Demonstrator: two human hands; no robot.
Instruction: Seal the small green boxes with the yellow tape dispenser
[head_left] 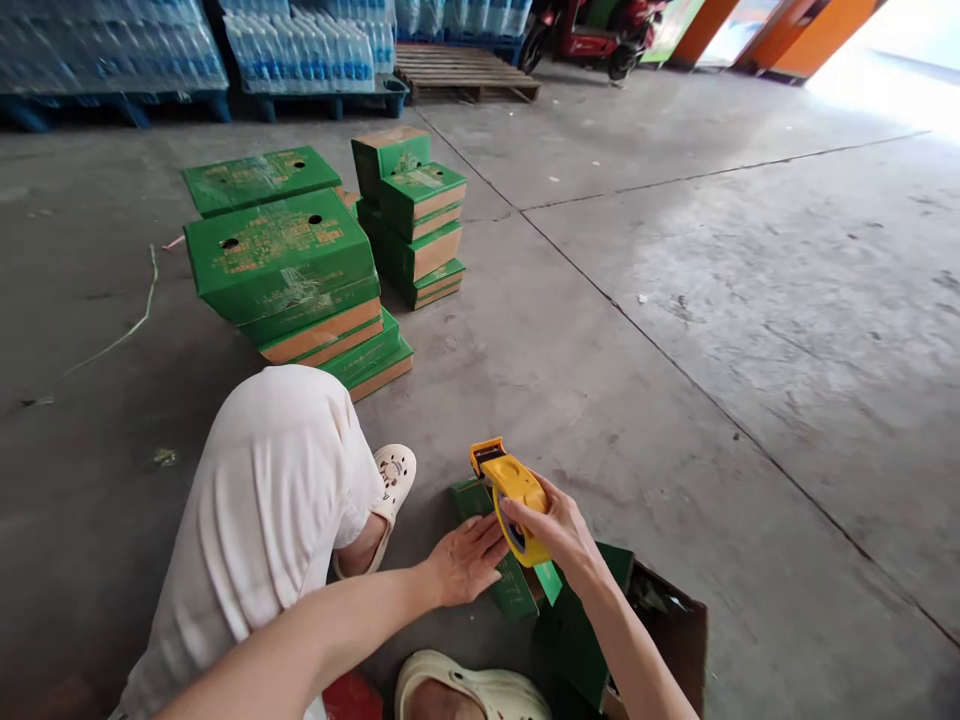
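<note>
A yellow tape dispenser [516, 488] is in my right hand [562, 525], its fingers and thumb wrapped around the body and its cutting end tilted up to the left. Just below the dispenser, my left hand [466, 565] lies with its fingers stretched out, beside or against a small green cardboard box [514, 590]. Both hands and the dispenser hide much of that box. Beneath my right forearm stands an open green and brown carton [686, 640], with dark contents that I cannot make out.
Green boxes [281, 245] are stacked ahead on the left, with a second stack [424, 205] behind. Clog-wearing feet [397, 475] flank the small box. Farther off are wrapped water bottles [300, 50], a wooden pallet [465, 72] and a red scooter [600, 35].
</note>
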